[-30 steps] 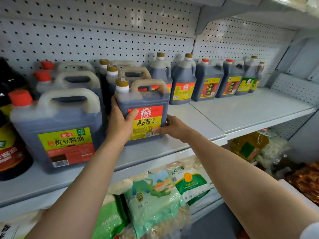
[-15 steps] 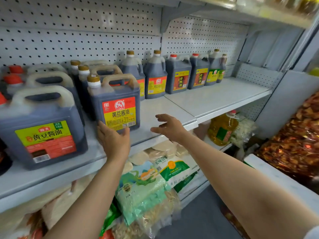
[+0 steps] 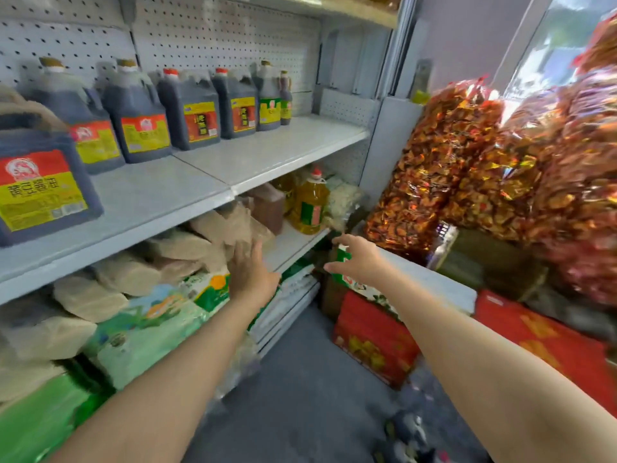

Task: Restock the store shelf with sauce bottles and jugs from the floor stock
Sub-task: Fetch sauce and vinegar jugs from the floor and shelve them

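Note:
A dark soy sauce jug point(image 3: 43, 185) with a red and yellow label stands at the left front of the white shelf point(image 3: 267, 155). Behind it, more dark jugs point(image 3: 188, 110) line the pegboard back. Both my hands are off the jug and hold nothing. My left hand point(image 3: 248, 270) hangs in the air with straight fingers in front of the lower shelf. My right hand point(image 3: 355, 260) reaches out to the right with spread fingers, near a green and white carton point(image 3: 344, 280) by the floor.
Rice and grain bags point(image 3: 157, 315) fill the lower shelf, with a yellow oil bottle point(image 3: 309, 203) further back. Red cartons point(image 3: 374, 342) and big bags of wrapped snacks point(image 3: 467, 162) stand at the right. Grey floor point(image 3: 300, 396) lies between the shelf and the cartons.
Both hands let go of the red-and-yellow-labelled jug, which stays on the shelf. The hands dropped below the shelf edge and the view swung to the right, toward the cartons.

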Demonstrator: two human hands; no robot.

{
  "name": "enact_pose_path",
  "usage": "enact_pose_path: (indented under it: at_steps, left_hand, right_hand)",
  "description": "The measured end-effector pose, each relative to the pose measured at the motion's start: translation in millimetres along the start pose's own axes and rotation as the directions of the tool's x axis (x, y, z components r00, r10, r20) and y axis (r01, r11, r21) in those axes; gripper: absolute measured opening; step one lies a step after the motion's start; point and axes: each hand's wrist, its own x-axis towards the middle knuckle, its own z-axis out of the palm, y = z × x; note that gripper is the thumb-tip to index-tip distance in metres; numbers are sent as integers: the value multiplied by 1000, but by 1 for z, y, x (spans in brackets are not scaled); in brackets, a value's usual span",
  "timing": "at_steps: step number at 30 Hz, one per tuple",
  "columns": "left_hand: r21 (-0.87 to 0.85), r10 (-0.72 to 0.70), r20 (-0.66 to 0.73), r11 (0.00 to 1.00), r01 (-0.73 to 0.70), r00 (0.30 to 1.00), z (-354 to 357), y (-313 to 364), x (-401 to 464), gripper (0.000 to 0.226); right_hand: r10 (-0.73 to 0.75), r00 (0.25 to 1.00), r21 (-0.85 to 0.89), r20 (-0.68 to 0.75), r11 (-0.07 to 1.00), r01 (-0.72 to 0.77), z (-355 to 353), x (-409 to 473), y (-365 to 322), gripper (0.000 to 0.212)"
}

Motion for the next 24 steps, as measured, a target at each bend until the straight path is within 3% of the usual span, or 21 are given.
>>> enact_pose_path:
  at_steps: [6, 11, 16, 24]
  left_hand:
    - [116, 65, 260, 988, -98, 963, 102, 47, -64, 78]
    - [134, 85, 451, 978, -161, 888, 181, 54, -115, 81]
    - [198, 92, 609, 944, -263, 788, 227, 58, -145, 78]
    - [174, 163, 756, 884, -434, 634, 273, 49, -158, 76]
  right_hand:
    - [205, 979, -83, 16, 976, -203, -3, -94, 126, 73]
    - [377, 921, -60, 99, 926, -372, 27, -161, 201, 77]
    - [524, 835, -9, 170, 848, -530, 58, -210, 240, 72]
    - [693, 706, 42, 143, 709, -704, 112, -259, 260, 68]
